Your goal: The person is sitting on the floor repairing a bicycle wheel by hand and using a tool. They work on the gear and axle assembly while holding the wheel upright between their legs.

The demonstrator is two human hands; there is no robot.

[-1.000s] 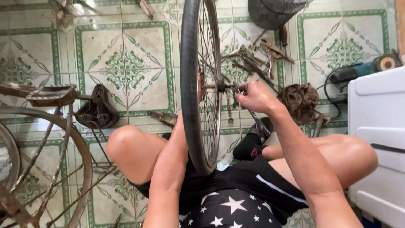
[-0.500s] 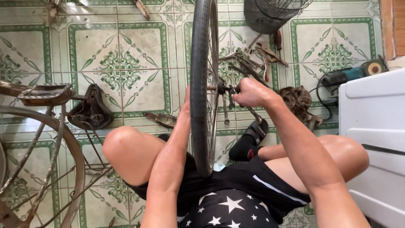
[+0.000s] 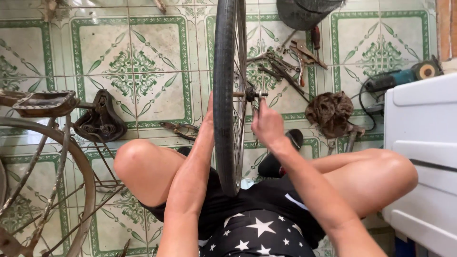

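Note:
A bicycle wheel (image 3: 223, 71) with a black tyre stands upright between my bent knees, seen edge-on. Its hub axle (image 3: 250, 94) sticks out to the right. My left hand (image 3: 208, 112) lies against the left side of the tyre at hub height and holds the wheel; its fingers are hidden behind the tyre. My right hand (image 3: 266, 124) is on the right side of the wheel, with its fingertips pinched at the axle end just below the hub.
On the patterned tile floor lie a black saddle (image 3: 100, 121), a rusty pedal (image 3: 45, 102), pliers (image 3: 178, 127), a pile of hand tools (image 3: 285, 62), a brown rag (image 3: 331, 112) and an angle grinder (image 3: 400, 76). A rusty wheel (image 3: 71, 162) stands left, a white cabinet (image 3: 423, 157) right.
My right hand has drawn in from the right toward the hub, its fingertips now at the axle. The wheel and my left hand have stayed in place.

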